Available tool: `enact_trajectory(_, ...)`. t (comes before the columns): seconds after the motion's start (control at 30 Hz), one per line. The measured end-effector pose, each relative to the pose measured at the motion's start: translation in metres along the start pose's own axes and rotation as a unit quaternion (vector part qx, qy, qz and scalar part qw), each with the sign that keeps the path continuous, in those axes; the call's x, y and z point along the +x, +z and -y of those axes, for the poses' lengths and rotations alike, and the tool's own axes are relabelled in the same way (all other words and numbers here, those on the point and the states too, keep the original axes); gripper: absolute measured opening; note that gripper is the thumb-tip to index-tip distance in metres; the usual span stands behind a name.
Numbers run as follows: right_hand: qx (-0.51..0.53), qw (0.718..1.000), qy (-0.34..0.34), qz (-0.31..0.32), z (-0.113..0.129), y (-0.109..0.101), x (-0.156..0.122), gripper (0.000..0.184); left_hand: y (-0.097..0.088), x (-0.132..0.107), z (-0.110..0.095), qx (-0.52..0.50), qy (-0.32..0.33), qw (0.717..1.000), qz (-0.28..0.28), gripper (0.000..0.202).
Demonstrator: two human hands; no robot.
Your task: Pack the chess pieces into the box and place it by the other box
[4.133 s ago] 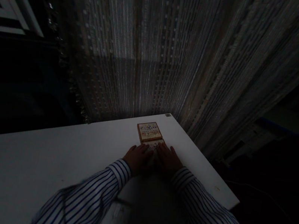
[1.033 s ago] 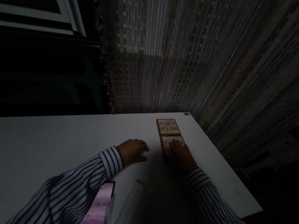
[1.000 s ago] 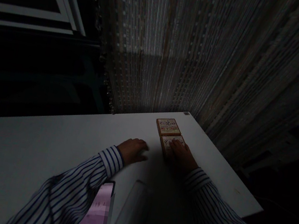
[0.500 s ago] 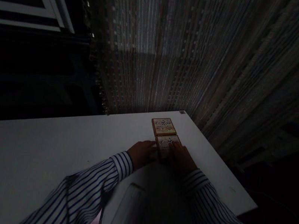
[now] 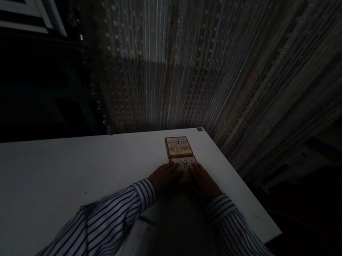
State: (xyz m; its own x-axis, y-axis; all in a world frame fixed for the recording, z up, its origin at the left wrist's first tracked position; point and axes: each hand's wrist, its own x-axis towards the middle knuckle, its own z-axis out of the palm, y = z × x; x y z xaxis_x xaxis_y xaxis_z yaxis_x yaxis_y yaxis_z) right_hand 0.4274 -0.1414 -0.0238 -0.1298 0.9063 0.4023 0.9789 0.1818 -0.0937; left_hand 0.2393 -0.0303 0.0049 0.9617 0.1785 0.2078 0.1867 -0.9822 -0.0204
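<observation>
Head view: 2 square, brown-edged printed tiles [image 5: 179, 146] lie edge to edge on a smooth white table [image 5: 55, 161]; left hand [image 5: 165, 178] and right hand [image 5: 203, 183] rest flat, fingers slightly spread, touching the nearer tile [image 5: 185, 163].

Dim indoor room, looks domestic or a small private room, exact type unclear. White table [image 5: 41, 146] has its far corner pushed up against a floor-length beaded string curtain [image 5: 175, 59]. White window-like frame [image 5: 11, 6] sits upper left in the dark. No lab or shop fittings visible.
</observation>
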Motion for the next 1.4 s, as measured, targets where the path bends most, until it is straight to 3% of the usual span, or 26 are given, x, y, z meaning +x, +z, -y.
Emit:
enact_trajectory(0.2, 0.034, 0.999, 0.002, 0.001, -0.015, 0.004, -0.008, 0.058, 0.009, 0.002, 0.002, -0.001, 0.002, 1.0, -0.02, 0.051)
enact_trajectory(0.37, 0.027, 0.999, -0.004, 0.023, -0.016, -0.002, -0.007, 0.056, 0.003, 0.0, -0.001, -0.014, -0.014, 1.0, -0.02, 0.051)
enact_trajectory(0.53, -0.047, 0.994, 0.033, 0.088, 0.001, -0.02, -0.001, 0.056, -0.002, -0.002, -0.001, -0.045, -0.053, 0.998, -0.01, 0.058)
enact_trajectory(0.77, -0.088, 0.992, 0.037, 0.077, 0.031, -0.021, 0.023, 0.049, -0.01, -0.001, 0.001, -0.06, -0.061, 0.996, 0.023, 0.059)
enact_trajectory(1.1, -0.091, 0.99, 0.064, 0.088, 0.002, -0.016, 0.015, 0.047, -0.027, 0.003, 0.002, -0.055, -0.073, 0.995, 0.04, 0.059)
enact_trajectory(1.23, -0.098, 0.988, 0.07, 0.1, 0.005, -0.018, 0.014, 0.048, -0.028, 0.009, 0.004, -0.043, -0.097, 0.994, 0.023, 0.051)
enact_trajectory(1.4, -0.1, 0.983, 0.087, 0.125, 0.01, -0.03, 0.022, 0.049, -0.02, 0.011, 0.009, -0.044, -0.101, 0.994, 0.027, 0.062)
